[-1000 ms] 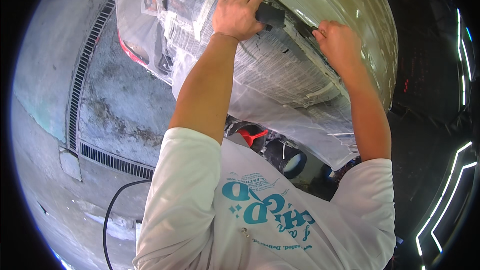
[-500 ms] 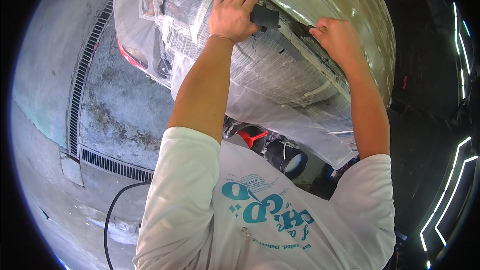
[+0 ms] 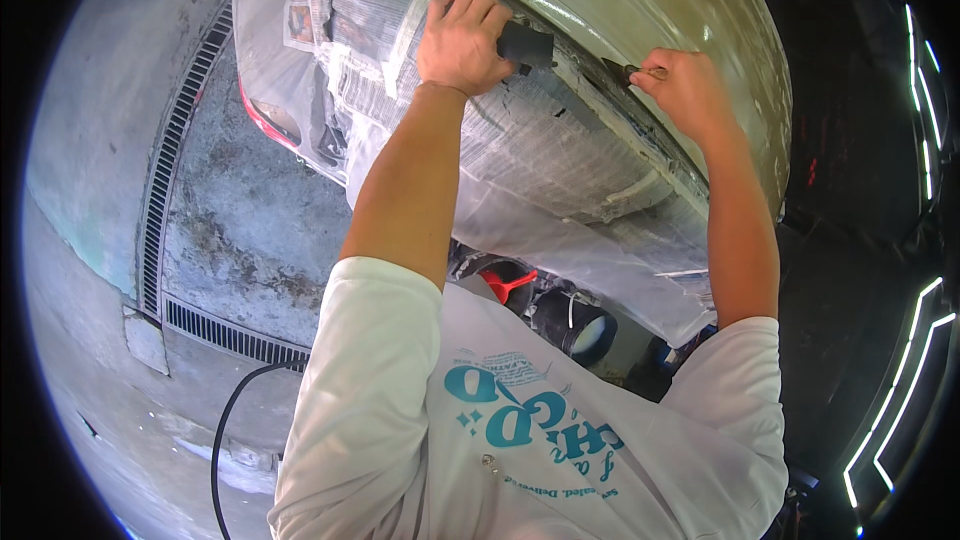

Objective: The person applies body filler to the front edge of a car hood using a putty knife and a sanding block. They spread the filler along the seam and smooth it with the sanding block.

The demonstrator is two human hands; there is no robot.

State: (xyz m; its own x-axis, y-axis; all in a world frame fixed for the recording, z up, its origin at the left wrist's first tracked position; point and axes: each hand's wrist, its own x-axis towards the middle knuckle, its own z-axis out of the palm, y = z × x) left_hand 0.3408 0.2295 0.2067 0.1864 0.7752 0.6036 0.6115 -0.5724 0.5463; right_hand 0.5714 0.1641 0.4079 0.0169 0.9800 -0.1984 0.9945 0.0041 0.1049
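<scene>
My left hand (image 3: 462,48) rests on the newspaper masking (image 3: 570,145) with its fingers bent round a black flat piece (image 3: 527,45); its exact kind is unclear. To the right, my right hand (image 3: 688,90) pinches a small tool with a thin handle and a dark, pointed blade (image 3: 616,70), which looks like a scraper. The blade's tip lies at the dark seam between the masking and a glossy olive-beige car panel (image 3: 640,0). Torn, wrinkled paper edges run along this seam. Clear plastic sheeting (image 3: 560,225) hangs below the newspaper.
Below the covered car stand black buckets, one holding a red dipper (image 3: 508,284), another a pale liquid (image 3: 592,334). A drain grate (image 3: 240,333) crosses the concrete floor at left, near a black hose (image 3: 222,430). Light strips (image 3: 890,390) glow at right.
My right hand has shifted slightly right and downward, and more of the tool's handle and blade now shows. The left hand holds the black piece in nearly the same place.
</scene>
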